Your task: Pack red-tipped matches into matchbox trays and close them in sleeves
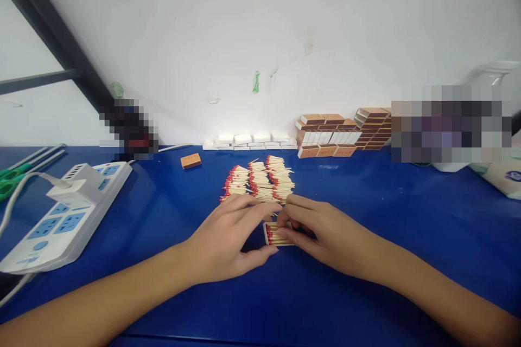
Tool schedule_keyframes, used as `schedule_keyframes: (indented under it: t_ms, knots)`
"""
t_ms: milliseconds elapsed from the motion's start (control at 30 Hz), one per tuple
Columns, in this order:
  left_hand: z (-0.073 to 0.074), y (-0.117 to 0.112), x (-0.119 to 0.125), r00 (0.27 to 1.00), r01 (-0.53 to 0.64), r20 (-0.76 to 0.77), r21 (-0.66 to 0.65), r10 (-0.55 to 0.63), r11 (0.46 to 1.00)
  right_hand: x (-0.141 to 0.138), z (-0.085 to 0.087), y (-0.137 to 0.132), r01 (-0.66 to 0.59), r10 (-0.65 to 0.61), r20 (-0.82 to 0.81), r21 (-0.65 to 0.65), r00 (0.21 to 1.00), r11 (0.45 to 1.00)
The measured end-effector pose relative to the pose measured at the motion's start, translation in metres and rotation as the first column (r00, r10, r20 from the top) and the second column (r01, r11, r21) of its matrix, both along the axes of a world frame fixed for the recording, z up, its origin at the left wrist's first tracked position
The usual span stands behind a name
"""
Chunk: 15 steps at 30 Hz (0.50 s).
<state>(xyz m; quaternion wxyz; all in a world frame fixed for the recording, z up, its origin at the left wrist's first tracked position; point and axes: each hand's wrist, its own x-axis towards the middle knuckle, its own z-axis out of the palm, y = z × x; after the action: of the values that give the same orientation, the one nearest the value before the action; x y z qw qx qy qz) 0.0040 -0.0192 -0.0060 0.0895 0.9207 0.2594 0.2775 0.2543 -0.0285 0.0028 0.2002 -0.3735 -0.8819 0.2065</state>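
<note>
A small white matchbox tray [266, 234] lies on the blue table in front of me, with red-tipped matches [273, 232] lying side by side in it. My left hand [230, 238] curves around the tray's left side, thumb and forefinger apart; the thumb tip is at the near edge. Over the right part of the tray, my right hand [311, 227] has its fingers and thumb closed on matches in it, hiding that end. Just beyond my hands lie loose matches [260, 180] in several piles, heads to the left.
White trays [248, 142] line the wall, beside stacked brown matchbox sleeves [325, 137]. A single orange matchbox [191, 161] lies at the back left. On the left are a white power strip [69, 222] and green-handled scissors [12, 179]. A tissue pack [500, 171] stands far right.
</note>
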Motion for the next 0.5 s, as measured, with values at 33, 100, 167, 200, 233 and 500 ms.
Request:
schedule_keyframes:
  t_ms: [33, 100, 167, 200, 233, 500]
  knots:
    - [0.0, 0.0, 0.0, 1.0, -0.004, -0.001, 0.0, 0.004, 1.0, 0.001, 0.001, 0.001, 0.006, -0.006, -0.004, 0.016, 1.0, 1.0]
    - [0.001, 0.0, 0.0, 1.0, -0.009, -0.001, -0.005, 0.009, 1.0, 0.005, 0.003, 0.003, 0.035, -0.035, -0.007, 0.056, 0.999, 0.998]
    - [0.001, 0.0, 0.001, 1.0, -0.007, 0.003, -0.012, 0.007, 1.0, 0.008, 0.005, 0.006, 0.071, -0.07, -0.01, 0.094, 0.997, 0.993]
    - [0.001, 0.0, 0.001, 1.0, -0.005, 0.006, -0.015, 0.005, 1.0, 0.01, 0.006, 0.007, 0.085, -0.084, -0.013, 0.109, 0.996, 0.99]
    - [0.001, 0.0, 0.001, 1.0, -0.002, 0.008, -0.017, 0.002, 1.0, 0.011, 0.006, 0.009, 0.097, -0.095, -0.019, 0.123, 0.995, 0.988]
    - [-0.001, 0.001, -0.002, 0.999, -0.011, 0.04, -0.019, 0.011, 1.0, 0.051, 0.025, 0.04, 0.513, -0.448, -0.259, 0.32, 0.856, 0.796]
